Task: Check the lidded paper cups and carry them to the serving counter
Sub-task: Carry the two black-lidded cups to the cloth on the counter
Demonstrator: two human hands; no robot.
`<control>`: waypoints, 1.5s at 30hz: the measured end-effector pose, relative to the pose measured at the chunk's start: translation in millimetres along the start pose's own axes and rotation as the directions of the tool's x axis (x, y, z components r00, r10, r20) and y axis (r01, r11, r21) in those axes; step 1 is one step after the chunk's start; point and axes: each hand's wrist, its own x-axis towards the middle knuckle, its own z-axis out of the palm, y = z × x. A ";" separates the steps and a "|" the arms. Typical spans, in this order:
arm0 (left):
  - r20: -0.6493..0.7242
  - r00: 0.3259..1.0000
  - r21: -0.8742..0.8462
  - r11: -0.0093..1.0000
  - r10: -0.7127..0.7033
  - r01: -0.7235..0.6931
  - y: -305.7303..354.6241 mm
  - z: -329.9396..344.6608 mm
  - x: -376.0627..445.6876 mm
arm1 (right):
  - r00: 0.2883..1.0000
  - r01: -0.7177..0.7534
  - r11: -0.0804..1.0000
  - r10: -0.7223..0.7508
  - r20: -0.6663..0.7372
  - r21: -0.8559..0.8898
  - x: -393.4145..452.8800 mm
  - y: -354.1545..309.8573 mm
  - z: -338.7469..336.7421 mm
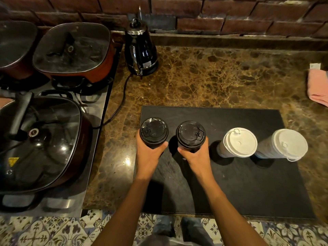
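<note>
Both hands wrap black cups - left hand (148, 153) on left black cup (153, 133), right hand (195, 153) on right black cup (190, 136) | step: pick up | next: lift level - two white cups (239, 142) wait

Single head view, wide-angle, looking steeply down and forward at black mat (248, 183); close range; brick wall (230, 15) beyond mat, floor tiles (53, 231) below mat.

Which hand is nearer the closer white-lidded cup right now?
Right. The right hand grips a black-lidded cup just left of that white-lidded cup; the left hand holds the other black cup farther left.
</note>
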 end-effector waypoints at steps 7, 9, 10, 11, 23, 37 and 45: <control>-0.022 1.000 0.012 1.000 0.001 -0.001 4.5 -1.4 6.1 | 0.999 0.027 1.000 -0.027 0.019 0.008 4.5 -3.6 -1.2; -0.033 0.999 0.006 1.000 -0.001 0.001 8.4 -2.2 6.7 | 0.999 0.032 0.999 -0.032 0.017 0.017 5.0 -5.5 -2.1; -0.037 0.999 0.000 1.000 0.002 -0.002 10.4 -2.8 6.8 | 0.999 0.034 0.999 -0.035 0.019 0.023 5.0 -7.5 -2.2; -0.041 0.999 -0.003 1.000 0.009 -0.009 12.9 -3.7 6.8 | 0.999 0.036 0.999 -0.037 0.022 0.025 4.9 -9.9 -2.1; -0.188 0.977 -0.035 0.994 0.097 -0.105 60.8 -56.2 -4.5 | 0.969 0.204 0.979 -0.206 0.137 0.028 1.4 -73.1 19.3; -0.662 0.738 -0.017 0.981 0.134 -0.194 93.8 -158.9 -102.2 | 0.644 0.446 0.870 -0.476 0.599 0.211 -51.2 -161.6 110.8; -0.923 0.382 -0.034 0.974 0.056 -0.223 77.6 -181.6 -232.5 | 0.292 0.324 0.906 -0.371 0.882 0.273 -158.3 -152.4 144.1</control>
